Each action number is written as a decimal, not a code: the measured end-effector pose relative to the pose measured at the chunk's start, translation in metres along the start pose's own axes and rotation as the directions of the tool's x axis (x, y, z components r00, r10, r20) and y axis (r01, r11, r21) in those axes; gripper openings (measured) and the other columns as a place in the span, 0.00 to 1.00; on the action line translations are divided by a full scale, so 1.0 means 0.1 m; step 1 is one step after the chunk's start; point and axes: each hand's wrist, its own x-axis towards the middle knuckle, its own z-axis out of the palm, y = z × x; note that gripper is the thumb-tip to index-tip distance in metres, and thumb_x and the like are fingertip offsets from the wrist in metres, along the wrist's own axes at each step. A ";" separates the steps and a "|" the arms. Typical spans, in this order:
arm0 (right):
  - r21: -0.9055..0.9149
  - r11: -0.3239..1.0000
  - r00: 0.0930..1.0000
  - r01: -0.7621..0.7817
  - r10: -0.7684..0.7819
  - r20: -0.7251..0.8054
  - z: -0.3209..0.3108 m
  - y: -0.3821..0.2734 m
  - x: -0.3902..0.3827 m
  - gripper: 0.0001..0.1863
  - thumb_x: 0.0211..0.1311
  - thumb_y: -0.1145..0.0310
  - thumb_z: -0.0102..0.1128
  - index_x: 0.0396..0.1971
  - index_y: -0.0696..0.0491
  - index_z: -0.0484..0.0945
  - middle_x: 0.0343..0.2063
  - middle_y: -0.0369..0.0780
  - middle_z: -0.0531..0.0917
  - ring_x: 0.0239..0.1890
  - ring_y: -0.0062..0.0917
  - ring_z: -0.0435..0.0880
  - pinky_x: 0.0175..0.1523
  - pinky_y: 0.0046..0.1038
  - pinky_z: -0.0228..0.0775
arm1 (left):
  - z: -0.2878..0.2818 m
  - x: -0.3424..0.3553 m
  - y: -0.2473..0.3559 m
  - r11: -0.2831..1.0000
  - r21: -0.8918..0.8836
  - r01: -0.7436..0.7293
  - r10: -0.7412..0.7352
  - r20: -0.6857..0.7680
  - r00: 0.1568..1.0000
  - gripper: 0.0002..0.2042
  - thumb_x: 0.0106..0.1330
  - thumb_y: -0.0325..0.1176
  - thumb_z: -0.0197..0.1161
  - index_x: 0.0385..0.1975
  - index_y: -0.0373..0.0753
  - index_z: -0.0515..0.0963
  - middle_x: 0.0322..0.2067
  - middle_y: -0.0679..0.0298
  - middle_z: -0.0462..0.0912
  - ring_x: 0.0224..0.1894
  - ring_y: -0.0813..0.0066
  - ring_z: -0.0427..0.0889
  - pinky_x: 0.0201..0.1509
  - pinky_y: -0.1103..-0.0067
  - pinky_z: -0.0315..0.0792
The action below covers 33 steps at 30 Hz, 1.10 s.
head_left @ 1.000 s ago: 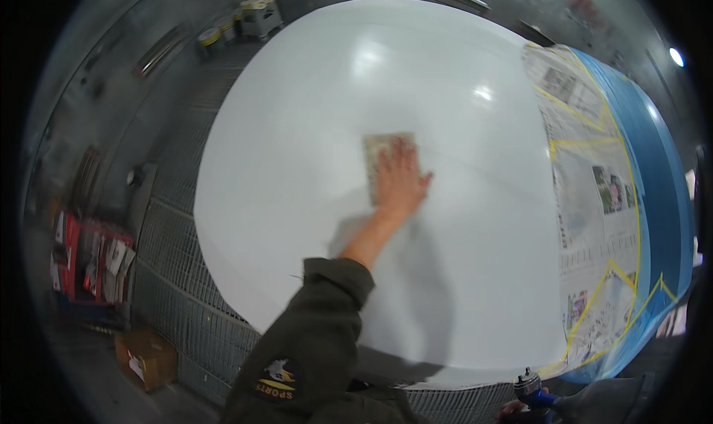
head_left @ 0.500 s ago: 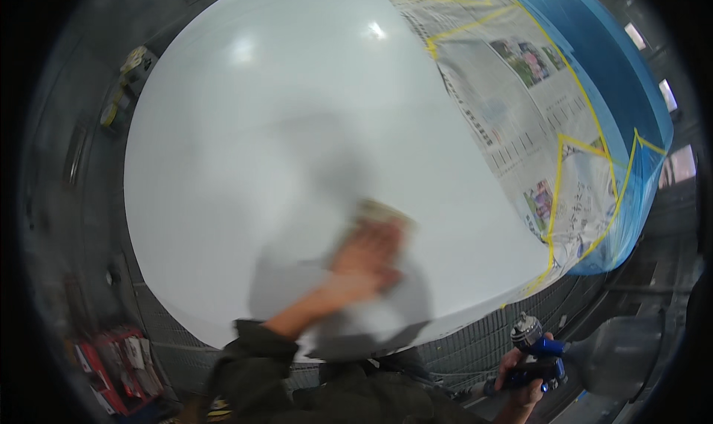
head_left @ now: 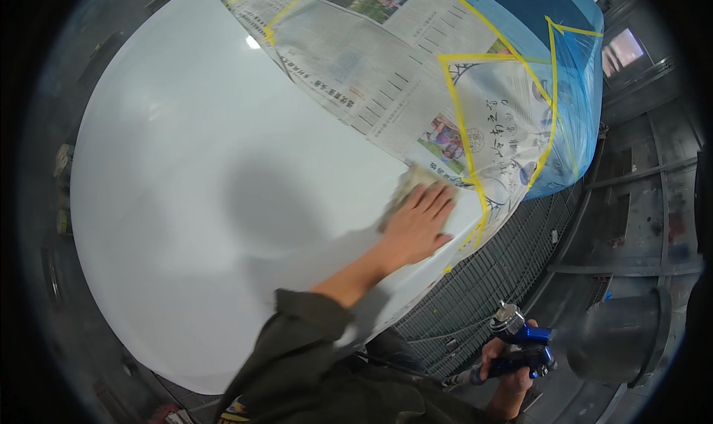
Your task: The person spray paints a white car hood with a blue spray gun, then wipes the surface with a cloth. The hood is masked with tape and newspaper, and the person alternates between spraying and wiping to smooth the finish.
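Observation:
My left hand [head_left: 416, 223] lies open, palm down and fingers extended, on a pale cloth [head_left: 410, 182] against a glossy white curved panel [head_left: 163, 223], beside the edge of taped newspaper masking [head_left: 356, 60]. My right hand [head_left: 509, 372], low at the right, grips a blue and silver spray gun [head_left: 531, 335] with a large translucent grey cup [head_left: 616, 335] attached at its side. Yellow tape [head_left: 553, 127] crosses the newspaper, and blue plastic sheeting [head_left: 575, 134] covers the area beyond it.
Metal grating [head_left: 490, 246] shows under the panel's right edge. Grey metal walls and framing [head_left: 639, 171] stand at the right, with a lit opening [head_left: 622, 52] above. Small containers [head_left: 63, 186] sit beyond the panel's left edge.
My left hand has moved with the cloth from mid-panel rightward to the newspaper's edge. The view has shifted so the masked side fills more of it. My right hand still holds the spray gun.

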 end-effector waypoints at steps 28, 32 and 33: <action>-0.010 0.996 0.995 0.091 -0.091 0.028 0.18 -0.49 1.11 0.50 0.65 0.34 0.49 0.75 0.44 0.35 0.30 0.45 0.73 0.19 0.27 0.72 0.08 0.21 0.63 | -0.27 -1.31 -0.06 0.985 -0.031 0.171 -0.172 -0.045 0.984 0.36 0.66 0.51 0.58 0.68 0.34 0.60 0.72 0.53 0.55 0.74 0.56 0.52 0.77 0.59 0.43; -0.185 0.976 0.991 -0.113 0.123 0.046 0.40 -0.72 1.08 0.49 0.47 0.25 0.62 0.51 0.59 0.72 0.43 0.46 0.77 0.28 0.29 0.80 0.23 0.25 0.74 | -0.07 0.02 -0.63 0.989 -0.092 0.112 -0.119 -0.073 0.990 0.33 0.67 0.51 0.56 0.67 0.35 0.62 0.72 0.55 0.56 0.75 0.59 0.50 0.79 0.60 0.39; -0.225 0.971 0.997 -0.076 0.069 -0.037 0.63 -0.73 1.09 0.52 0.43 0.24 0.63 0.50 0.60 0.72 0.37 0.44 0.79 0.26 0.28 0.80 0.18 0.23 0.72 | -0.18 0.09 -0.78 0.983 -0.040 0.177 -0.179 -0.065 0.982 0.33 0.67 0.50 0.56 0.67 0.35 0.62 0.72 0.55 0.57 0.75 0.59 0.50 0.79 0.60 0.39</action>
